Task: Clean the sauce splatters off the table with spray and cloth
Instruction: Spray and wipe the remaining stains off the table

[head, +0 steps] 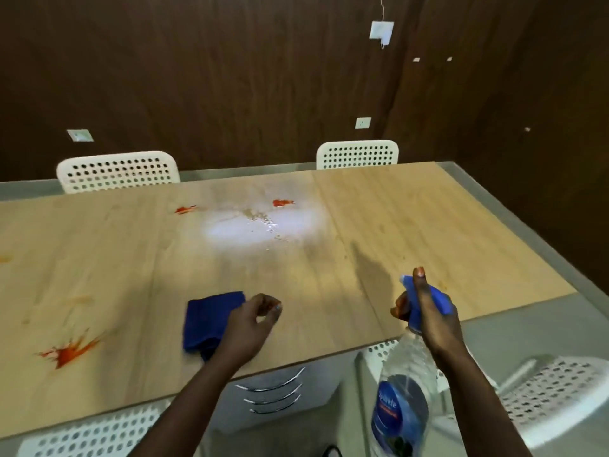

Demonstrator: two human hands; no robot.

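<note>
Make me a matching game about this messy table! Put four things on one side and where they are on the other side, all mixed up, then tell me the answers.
Things:
1. spray bottle
2. blue cloth
3. big red splat
4. wet foamy patch

Places:
A. in the middle of the table, towards the far side
B. held up in the right hand
C. on the table, partly under the left hand
D. near the table's front left edge

Answers: 1-B, 2-C, 3-D, 4-A
</note>
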